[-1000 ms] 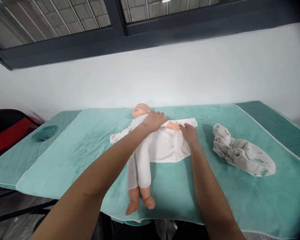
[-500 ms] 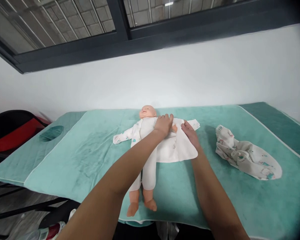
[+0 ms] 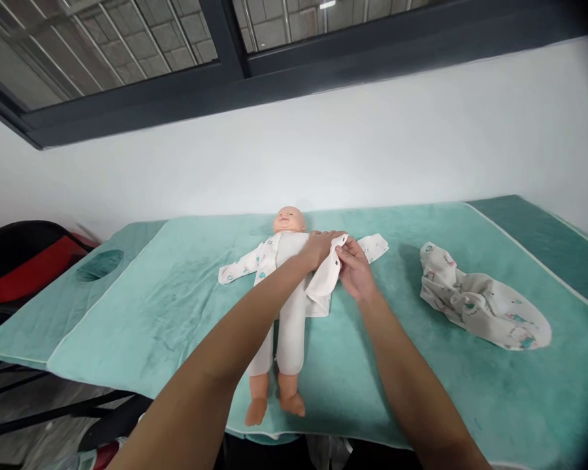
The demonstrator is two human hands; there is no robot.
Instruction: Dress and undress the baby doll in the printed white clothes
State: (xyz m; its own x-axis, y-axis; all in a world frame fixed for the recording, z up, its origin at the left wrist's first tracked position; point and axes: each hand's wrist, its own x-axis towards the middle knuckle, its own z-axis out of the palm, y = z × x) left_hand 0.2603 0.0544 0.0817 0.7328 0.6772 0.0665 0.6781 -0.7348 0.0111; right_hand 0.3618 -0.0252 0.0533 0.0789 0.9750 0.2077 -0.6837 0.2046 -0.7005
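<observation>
The white shirt (image 3: 326, 278), teal-printed outside, lies open around the doll (image 3: 291, 339), its dotted edge pinched by the right hand (image 3: 357, 271), while the left hand (image 3: 319, 248) has a grip I cannot tell.

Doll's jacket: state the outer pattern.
Scattered prints, some teal, on white; the jacket shows best in the head view.

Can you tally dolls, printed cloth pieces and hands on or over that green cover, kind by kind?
Doll: 1
Printed cloth pieces: 2 (jacket at the doll, bundled cloth off to the right)
Bare hands: 2 (left hand, right hand)
Total: 5
</observation>
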